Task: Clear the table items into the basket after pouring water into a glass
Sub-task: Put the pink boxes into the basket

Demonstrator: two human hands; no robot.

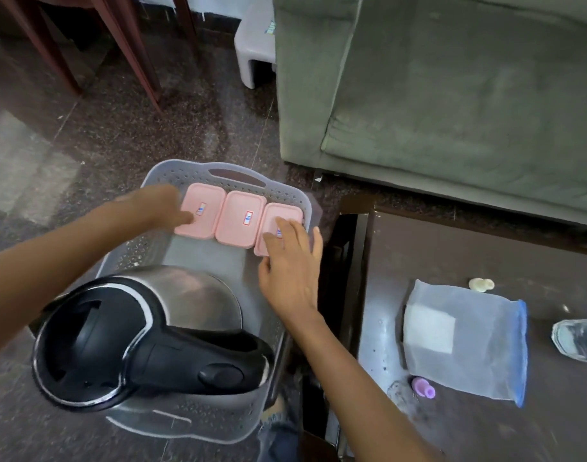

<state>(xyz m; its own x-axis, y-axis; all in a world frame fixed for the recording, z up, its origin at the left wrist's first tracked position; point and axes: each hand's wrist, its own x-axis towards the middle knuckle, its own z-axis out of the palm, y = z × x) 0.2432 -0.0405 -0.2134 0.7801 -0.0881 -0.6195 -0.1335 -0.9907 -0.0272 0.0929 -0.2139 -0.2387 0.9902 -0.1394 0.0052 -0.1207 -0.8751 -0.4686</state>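
A grey perforated basket (287,195) sits on the dark speckled floor (85,145), just left of a low dark table (485,255). Along its far end three pink lidded boxes lie side by side: the left box (203,208), the middle box (240,218) and the right box (278,218), each with a small label on the lid. At the near end a steel and black kettle (145,335) lies on its side, handle toward the table.

Both forearms reach forward from the bottom of the view over the basket. The left hand (158,203), blurred, stretches out with fingers extended and fingertips on the near left part of the left box's lid; it grips nothing that can be made out. The right hand (290,261) is palm down, fingers spread and loosely straight, resting over the near corner of the right box; it is open, not closed around anything.

On the table lie a translucent mesh pouch (468,341) with a blue edge, a small purple piece (423,388) just beside its near corner, a small pale yellow piece (482,284) beyond it, and a clear glass (578,340) at the right edge of view. A green sofa (452,95) stands behind.
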